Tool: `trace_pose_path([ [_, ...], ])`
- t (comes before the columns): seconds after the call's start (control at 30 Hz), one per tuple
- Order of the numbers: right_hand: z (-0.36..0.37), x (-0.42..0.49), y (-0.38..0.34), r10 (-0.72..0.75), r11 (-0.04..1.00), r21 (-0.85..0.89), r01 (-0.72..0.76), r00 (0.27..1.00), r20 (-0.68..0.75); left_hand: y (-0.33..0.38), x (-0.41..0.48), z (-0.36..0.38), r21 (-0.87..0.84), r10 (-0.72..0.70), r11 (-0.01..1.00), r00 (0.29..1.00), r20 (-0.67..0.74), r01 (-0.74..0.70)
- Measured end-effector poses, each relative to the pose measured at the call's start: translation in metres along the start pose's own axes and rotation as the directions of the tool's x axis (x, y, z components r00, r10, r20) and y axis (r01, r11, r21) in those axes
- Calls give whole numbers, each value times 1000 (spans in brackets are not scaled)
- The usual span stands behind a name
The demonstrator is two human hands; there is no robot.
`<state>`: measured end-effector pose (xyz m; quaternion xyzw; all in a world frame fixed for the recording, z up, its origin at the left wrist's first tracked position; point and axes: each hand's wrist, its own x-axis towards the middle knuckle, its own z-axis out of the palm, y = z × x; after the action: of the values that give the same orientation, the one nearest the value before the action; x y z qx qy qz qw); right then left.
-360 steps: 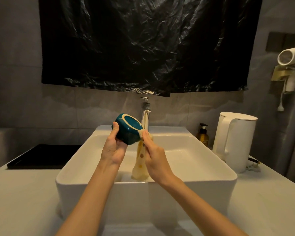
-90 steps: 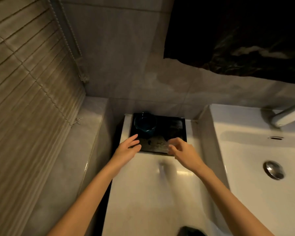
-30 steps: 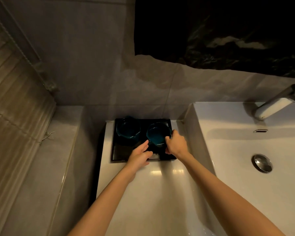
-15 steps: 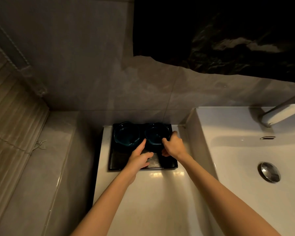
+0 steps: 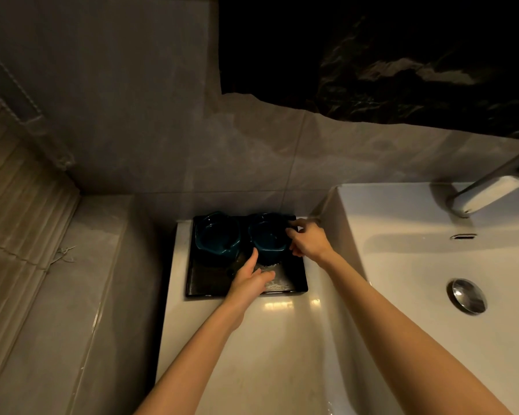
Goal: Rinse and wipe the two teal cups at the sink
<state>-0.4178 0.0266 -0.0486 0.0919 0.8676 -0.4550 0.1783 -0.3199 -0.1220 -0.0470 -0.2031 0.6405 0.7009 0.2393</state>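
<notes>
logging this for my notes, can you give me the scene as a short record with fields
cups: left glossy teal cup and right glossy teal cup, upright, side by side
support: flat black rectangular tray on the white counter, left of the white rectangular sink
right hand: grips the right cup's right side
left hand: forefinger touches the right cup's near side
tap: metal faucet, no water seen running

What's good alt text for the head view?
The right hand grips the right teal cup, which stands beside the left teal cup on a black tray left of a white sink. The left hand hovers at the gripped cup's near side.
</notes>
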Motion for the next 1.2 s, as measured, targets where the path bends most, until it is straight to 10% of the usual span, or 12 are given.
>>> trace_pose_path([
  [0.53,1,-18,9,93,957,276,-91,996,8,-2,-2,1,9,39,999,999,-17,-39],
  [0.77,-10,-18,20,-313,882,-334,332,943,111,-3,0,5,0,28,1000,1000,-1,-28],
  [1.2,-8,-38,17,-325,848,-401,348,937,127,9,-12,0,76,38,996,999,-6,-38],
])
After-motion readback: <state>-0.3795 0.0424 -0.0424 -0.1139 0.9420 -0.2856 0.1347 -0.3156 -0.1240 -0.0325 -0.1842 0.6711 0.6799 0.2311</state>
